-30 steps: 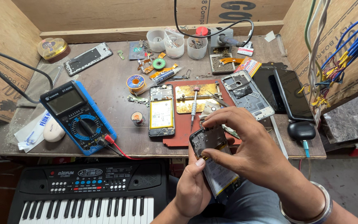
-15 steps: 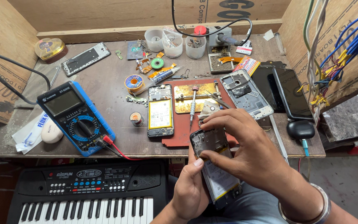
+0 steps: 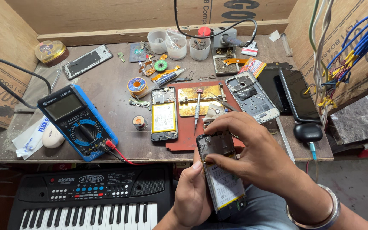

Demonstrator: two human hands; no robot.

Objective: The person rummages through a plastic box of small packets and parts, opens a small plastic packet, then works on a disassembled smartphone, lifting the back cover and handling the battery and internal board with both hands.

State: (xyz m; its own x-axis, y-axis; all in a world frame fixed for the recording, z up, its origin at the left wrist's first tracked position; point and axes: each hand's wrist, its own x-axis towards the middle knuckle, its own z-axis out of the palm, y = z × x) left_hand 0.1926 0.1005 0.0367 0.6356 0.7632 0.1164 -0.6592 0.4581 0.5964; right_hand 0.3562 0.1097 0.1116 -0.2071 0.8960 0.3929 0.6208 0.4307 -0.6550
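Observation:
My left hand (image 3: 192,194) grips an opened phone (image 3: 222,179) from below, its back cover off so the battery and circuit board show. My right hand (image 3: 252,151) reaches over the phone's top end, fingertips pinching at the upper board area, thumb on the battery's upper edge. A metal bangle sits on my right wrist. Just beyond the hands a second opened phone (image 3: 164,118) lies flat on the bench, beside a red mat (image 3: 184,140) with a screwdriver (image 3: 197,108) on it.
A blue multimeter (image 3: 76,122) with red and black leads lies at left. A keyboard instrument (image 3: 94,196) sits below the bench edge. Phone frames (image 3: 252,97), dark phones (image 3: 297,93), solder spools, plastic cups (image 3: 176,44) and a black earbud case (image 3: 308,132) crowd the bench. Blue wires (image 3: 354,47) hang at right.
My hands and the opened phone stay in nearly the same place; my right fingers shift slightly over the phone's top end. The view has drifted a little.

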